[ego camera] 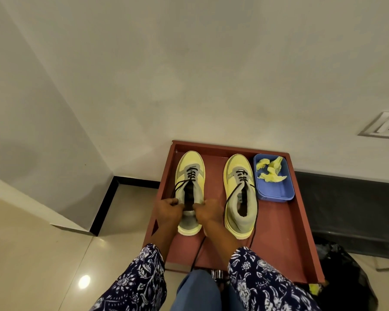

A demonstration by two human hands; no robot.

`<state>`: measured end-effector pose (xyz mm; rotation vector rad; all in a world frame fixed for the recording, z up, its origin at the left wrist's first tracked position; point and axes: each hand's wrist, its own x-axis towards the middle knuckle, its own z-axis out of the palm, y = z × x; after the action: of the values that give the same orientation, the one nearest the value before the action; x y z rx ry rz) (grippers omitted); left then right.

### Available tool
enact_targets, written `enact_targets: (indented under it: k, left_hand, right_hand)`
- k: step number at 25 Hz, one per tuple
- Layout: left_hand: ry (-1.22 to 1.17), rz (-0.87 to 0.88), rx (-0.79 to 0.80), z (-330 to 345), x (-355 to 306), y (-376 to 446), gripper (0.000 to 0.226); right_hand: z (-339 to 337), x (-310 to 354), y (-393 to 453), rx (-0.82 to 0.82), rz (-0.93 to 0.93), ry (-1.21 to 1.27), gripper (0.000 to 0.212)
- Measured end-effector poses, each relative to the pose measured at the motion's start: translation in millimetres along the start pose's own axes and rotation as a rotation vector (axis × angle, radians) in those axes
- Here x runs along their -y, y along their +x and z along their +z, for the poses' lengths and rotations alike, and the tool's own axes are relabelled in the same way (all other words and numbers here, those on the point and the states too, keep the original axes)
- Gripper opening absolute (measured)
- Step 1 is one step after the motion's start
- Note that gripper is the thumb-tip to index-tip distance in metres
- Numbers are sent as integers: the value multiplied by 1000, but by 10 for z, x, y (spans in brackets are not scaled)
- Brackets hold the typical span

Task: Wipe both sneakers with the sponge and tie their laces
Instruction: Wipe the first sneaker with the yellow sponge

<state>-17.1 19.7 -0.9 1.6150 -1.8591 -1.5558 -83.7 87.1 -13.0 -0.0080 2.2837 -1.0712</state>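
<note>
Head view, one frame. Notes run from frame left to frame right.

My left hand (168,211) sits at lower centre of the frame, just left of the left sneaker's (190,176) collar. Its fingers (173,202) are curled tight and pinch one black lace end (180,184), which runs taut up and right to the eyelets.

The left sneaker lies with its long axis straight up the frame, toe toward the wall at top, heel toward me. Both hands therefore work at the heel end, with the lacing just above the fingers.

My right hand (206,209) is just right of the same collar, fingers curled as if pinching the other lace end; I cannot see that lace in the grip. The two hands flank the shoe opening, near each other but apart.

Right of centre, the right sneaker (239,194) stands parallel, laces loose (255,212) and trailing down over the tray (283,232) floor. Right hand is nearer to it.

Further right, upper corner of the tray: blue tub (274,194) with torn yellow sponge pieces (270,170).

Judgement: tying of the left shoe is under way, no knot visible yet; next, the ends must cross over the tongue.
</note>
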Motion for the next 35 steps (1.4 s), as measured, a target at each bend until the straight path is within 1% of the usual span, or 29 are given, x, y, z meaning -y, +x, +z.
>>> enact_targets:
  k: [5, 12, 15, 16, 17, 18, 19, 20, 22, 25, 27, 29, 33, 35]
  left_hand:
    - [-37, -20, -22, 147, 22, -151, 27]
    - [-13, -25, -44, 280, 67, -356, 26]
    - [-2, -5, -76, 283, 38, -407, 24]
    - [-23, 9, -108, 269, 15, -418, 22]
    - [-82, 15, -140, 255, -11, -420, 22]
    - [-174, 18, -160, 247, -29, -403, 22]
    - [-261, 22, -173, 245, -33, -371, 23]
    - [-328, 23, -171, 247, -35, -342, 23]
    - [-400, 53, -125, 266, -77, -343, 18]
    - [-331, 150, -47, 372, -219, -407, 7]
    - [-238, 234, -7, 494, -320, -469, 6]
    - [-164, 305, -2, 638, -412, -501, 3]
    - [-24, 437, 41, 955, -606, -531, 11]
    - [11, 503, 87, 1117, -689, -512, 11]
  right_hand:
    - [-106, -156, 0, -59, 24, -17, 28]
    - [-247, -317, -73, -49, 28, -43, 28]
    - [-320, -284, -139, -55, 33, 25, 25]
    - [-364, -270, -154, -85, 38, 106, 30]
    - [-425, -248, -180, -108, 60, 273, 37]
    - [-497, -225, -193, -106, 93, 497, 42]
    - [-567, -206, -208, -58, 133, 721, 44]
    - [-636, -205, -205, 4, 156, 874, 46]
    - [-731, -214, -167, 66, 168, 968, 44]
    - [-793, -194, -128, 46, 131, 962, 24]
    - [-853, -178, -103, 16, 81, 930, 12]
    - [-937, -186, -38, -24, 13, 834, 12]
    - [-1207, -256, 202, -230, -97, 491, 19]
    - [-1376, -317, 334, -282, -128, 376, 23]
